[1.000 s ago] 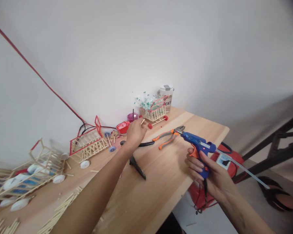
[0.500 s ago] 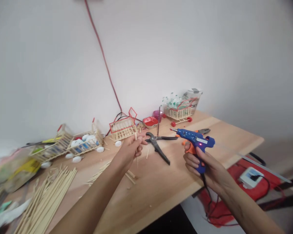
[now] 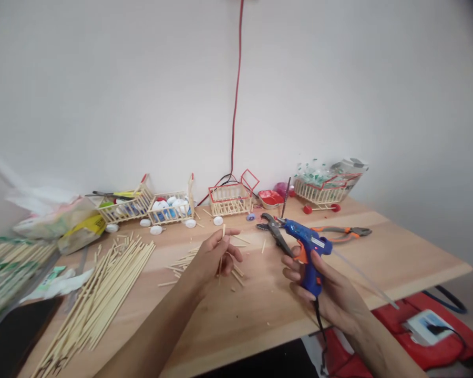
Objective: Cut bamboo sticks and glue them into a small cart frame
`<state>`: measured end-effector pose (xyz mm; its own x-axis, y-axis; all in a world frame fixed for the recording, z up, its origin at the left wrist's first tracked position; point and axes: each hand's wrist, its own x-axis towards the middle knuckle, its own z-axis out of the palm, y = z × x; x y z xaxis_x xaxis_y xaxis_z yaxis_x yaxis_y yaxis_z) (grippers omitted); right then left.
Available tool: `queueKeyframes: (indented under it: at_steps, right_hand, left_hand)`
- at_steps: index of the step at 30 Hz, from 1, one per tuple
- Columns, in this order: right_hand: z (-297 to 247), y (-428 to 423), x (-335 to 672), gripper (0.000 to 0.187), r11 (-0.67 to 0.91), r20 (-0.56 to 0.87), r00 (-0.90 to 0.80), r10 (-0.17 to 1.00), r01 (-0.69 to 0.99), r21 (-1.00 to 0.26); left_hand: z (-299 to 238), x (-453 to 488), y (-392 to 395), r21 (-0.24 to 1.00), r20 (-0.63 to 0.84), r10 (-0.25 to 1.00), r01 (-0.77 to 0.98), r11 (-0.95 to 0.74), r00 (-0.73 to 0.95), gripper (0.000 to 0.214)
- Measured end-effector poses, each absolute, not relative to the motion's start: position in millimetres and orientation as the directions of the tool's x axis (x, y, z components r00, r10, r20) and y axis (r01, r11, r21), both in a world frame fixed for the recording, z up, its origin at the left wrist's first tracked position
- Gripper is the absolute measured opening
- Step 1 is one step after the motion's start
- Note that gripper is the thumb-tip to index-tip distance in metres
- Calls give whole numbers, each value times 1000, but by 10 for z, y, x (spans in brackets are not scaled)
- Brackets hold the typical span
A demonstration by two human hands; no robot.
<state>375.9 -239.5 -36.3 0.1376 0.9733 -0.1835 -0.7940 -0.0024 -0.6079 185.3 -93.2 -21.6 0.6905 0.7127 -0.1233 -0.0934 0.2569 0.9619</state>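
Between thumb and fingers, my left hand [image 3: 218, 254] pinches a short wooden stick [image 3: 224, 231], held upright above the table. My right hand [image 3: 315, 278] is wrapped round the handle of a blue glue gun [image 3: 305, 236] with an orange trigger; its nozzle points left and a clear glue stick sticks out of its back. Behind the nozzle lie dark-jawed pliers [image 3: 276, 231], partly hidden by the gun. Short cut sticks [image 3: 183, 262] lie scattered beside my left hand. Farther back stands a small stick cart [image 3: 230, 205] with a red rim.
Two more stick carts [image 3: 171, 210] with white wheels stand along the wall at left. A cart with red wheels [image 3: 323, 194] holds small bottles at right. Long sticks [image 3: 102, 294] are piled at left. Orange-handled pliers [image 3: 345, 232] and a red paint dish [image 3: 270, 198] lie behind the gun.
The view has swung left, so the table's things sit farther right. The glue gun's nozzle has come closer to my left hand. Both hands keep their hold.
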Motion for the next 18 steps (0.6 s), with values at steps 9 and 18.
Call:
queueKeyframes:
  at_steps: [9, 18]
  right_hand:
    - [-349, -2263, 3734, 23, 83, -107, 280, 954, -589, -804]
    - [-152, -2522, 4277, 20, 369, 27, 611, 791, -441, -818]
  left_hand:
    - [-234, 1789, -831, 978, -21, 855, -168, 125, 518, 28]
    - [-181, 1728, -756, 993, 42, 886, -115, 13, 462, 43]
